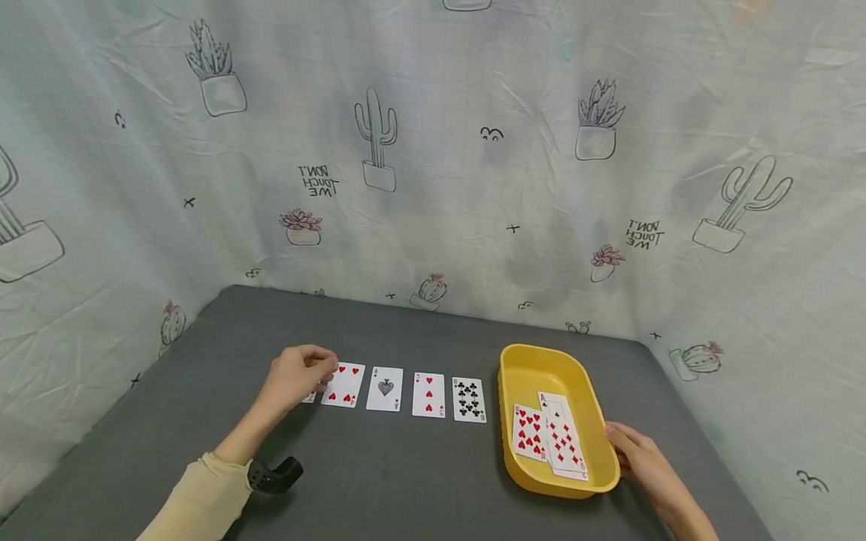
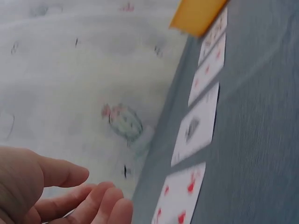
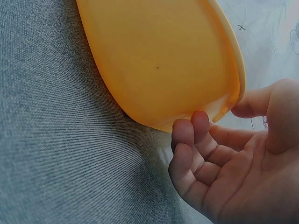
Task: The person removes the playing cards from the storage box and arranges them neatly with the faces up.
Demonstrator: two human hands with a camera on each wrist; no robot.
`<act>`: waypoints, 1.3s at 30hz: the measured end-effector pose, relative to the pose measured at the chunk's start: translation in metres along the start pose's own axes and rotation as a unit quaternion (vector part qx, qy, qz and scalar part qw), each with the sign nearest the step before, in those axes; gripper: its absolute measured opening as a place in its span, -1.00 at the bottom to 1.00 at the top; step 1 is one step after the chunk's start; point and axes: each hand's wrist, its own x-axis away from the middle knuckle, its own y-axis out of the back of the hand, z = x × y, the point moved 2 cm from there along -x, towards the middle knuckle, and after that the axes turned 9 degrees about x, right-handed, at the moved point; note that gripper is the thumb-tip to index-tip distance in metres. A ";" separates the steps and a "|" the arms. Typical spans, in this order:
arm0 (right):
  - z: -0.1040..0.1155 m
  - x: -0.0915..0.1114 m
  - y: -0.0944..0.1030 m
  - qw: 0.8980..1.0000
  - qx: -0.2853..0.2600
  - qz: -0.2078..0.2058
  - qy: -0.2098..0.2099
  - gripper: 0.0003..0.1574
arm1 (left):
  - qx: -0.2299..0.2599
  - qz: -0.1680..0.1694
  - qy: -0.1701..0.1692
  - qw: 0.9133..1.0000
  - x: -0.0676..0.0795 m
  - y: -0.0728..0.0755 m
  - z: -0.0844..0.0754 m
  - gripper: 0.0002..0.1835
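My left hand (image 1: 294, 379) hovers at the left end of a row of playing cards, partly covering the leftmost card (image 1: 309, 398). In the left wrist view its thumb and fingers are loosely bent and apart, with nothing between them. Beside it lies a four of hearts (image 1: 346, 386), followed by an ace of spades (image 1: 385, 389), a three of hearts (image 1: 428, 403) and a clubs card (image 1: 469, 409). At the right, my right hand (image 1: 639, 454) grips the rim of a yellow plastic basin (image 3: 159, 88), thumb at the rim and fingers against the outer wall.
Inside the basin, a hearts card (image 1: 529, 432) lies beside overlapping cards, a diamonds card (image 1: 564, 443) among them. A dark grey cloth (image 1: 392, 481) covers the table. Behind it hangs a pale curtain (image 1: 446, 150) printed with cacti. A black band (image 1: 274, 476) is on my left wrist.
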 end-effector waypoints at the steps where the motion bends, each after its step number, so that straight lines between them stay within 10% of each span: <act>1: 0.000 0.000 0.000 1.000 0.000 0.000 -0.001 -0.16 | 0.006 0.005 -0.002 1.000 0.002 -0.005 -0.003 -0.73; 20: -0.001 0.004 -0.005 1.000 0.008 -0.014 -0.012 -0.21 | 0.059 0.212 -0.097 0.971 0.040 -0.152 -0.087 -0.81; 31: -0.004 0.006 -0.007 1.000 -0.002 -0.018 0.003 -0.20 | 0.212 0.282 0.050 0.934 0.037 -0.234 -0.125 -0.77; 35: -0.004 0.004 -0.005 1.000 -0.002 -0.019 0.005 -0.20 | 0.246 0.271 0.121 0.923 0.030 -0.259 -0.124 -0.74; 39: -0.004 0.004 -0.005 1.000 -0.003 -0.019 0.007 -0.20 | 0.239 0.220 0.166 0.931 0.028 -0.280 -0.118 -0.79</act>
